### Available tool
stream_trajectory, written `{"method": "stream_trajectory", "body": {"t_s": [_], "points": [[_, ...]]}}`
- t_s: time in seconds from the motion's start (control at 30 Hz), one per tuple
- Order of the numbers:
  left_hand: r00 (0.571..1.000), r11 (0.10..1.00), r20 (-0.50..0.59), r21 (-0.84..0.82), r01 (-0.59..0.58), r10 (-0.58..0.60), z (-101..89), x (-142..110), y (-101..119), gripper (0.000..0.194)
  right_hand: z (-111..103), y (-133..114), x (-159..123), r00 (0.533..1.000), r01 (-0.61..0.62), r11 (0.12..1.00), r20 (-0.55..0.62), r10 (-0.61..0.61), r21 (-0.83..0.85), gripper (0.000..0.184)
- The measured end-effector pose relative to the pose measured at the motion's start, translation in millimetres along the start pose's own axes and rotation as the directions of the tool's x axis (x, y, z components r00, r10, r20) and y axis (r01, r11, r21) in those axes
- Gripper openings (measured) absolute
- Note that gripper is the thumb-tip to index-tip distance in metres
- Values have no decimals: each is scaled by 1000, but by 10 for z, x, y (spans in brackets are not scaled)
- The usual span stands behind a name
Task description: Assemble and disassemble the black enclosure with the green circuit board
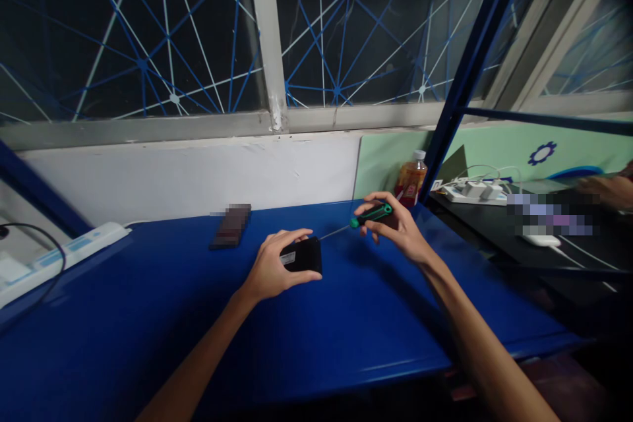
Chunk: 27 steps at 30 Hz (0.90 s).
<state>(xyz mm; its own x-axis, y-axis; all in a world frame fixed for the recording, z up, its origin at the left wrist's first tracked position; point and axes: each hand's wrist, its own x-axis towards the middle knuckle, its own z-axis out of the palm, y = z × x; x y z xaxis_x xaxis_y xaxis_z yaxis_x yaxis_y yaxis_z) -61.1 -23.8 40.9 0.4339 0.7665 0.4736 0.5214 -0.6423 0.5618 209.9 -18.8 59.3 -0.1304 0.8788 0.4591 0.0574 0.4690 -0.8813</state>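
Observation:
My left hand (277, 264) grips a small black box-shaped device (309, 256) with a pale label on its face, thumb along the near edge and fingers along the far one. In my right hand (398, 231) is a screwdriver (372, 214) with a green and black handle. Its thin metal shaft points left, and the tip meets or comes very near the device's upper right corner; whether it touches I cannot tell. Both hands are above the blue table (336, 336).
A dark phone-like slab (231, 227) lies at the back left. White power strips (93, 254) stand at the far left and on the black table to the right. A drink bottle (411, 178) stands by the blue post. Another person's blurred hand (610, 186) is at far right.

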Motion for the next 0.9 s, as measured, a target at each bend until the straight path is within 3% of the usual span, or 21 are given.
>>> {"method": "stream_trajectory", "body": {"t_s": [0.07, 0.17, 0.33, 0.43, 0.57, 0.73, 0.9], "points": [[1000, 1000, 0, 0, 3, -3, -7, 1, 2, 66, -10, -3, -1, 1000, -19, 1000, 20, 19, -5, 42], [1000, 1000, -1, 1, 2, -2, -10, 2, 3, 66, -8, 7, -1, 996, -29, 993, -90, 19, -112, 36], [1000, 1000, 5, 10, -4, 3, -5, 2, 1, 66, 2, 30, 2, 999, -17, 999, -45, 15, -46, 44], [1000, 1000, 9, 8, -1, 1, -2, 2, -2, 66, 2, 34, 3, 992, -3, 992, -128, -14, -127, 40], [1000, 1000, -2, -3, -5, 5, 7, 4, -15, 66, -3, 29, 0, 1000, -5, 1000, -13, 5, -18, 46], [1000, 1000, 2, 4, -10, 10, 15, 1, -23, 66, -2, 39, -4, 992, -14, 992, -127, -2, -123, 38], [1000, 1000, 1, 5, -2, 2, 14, 1, -22, 64, -9, 36, -2, 999, -39, 999, -16, 38, -18, 44]]}}
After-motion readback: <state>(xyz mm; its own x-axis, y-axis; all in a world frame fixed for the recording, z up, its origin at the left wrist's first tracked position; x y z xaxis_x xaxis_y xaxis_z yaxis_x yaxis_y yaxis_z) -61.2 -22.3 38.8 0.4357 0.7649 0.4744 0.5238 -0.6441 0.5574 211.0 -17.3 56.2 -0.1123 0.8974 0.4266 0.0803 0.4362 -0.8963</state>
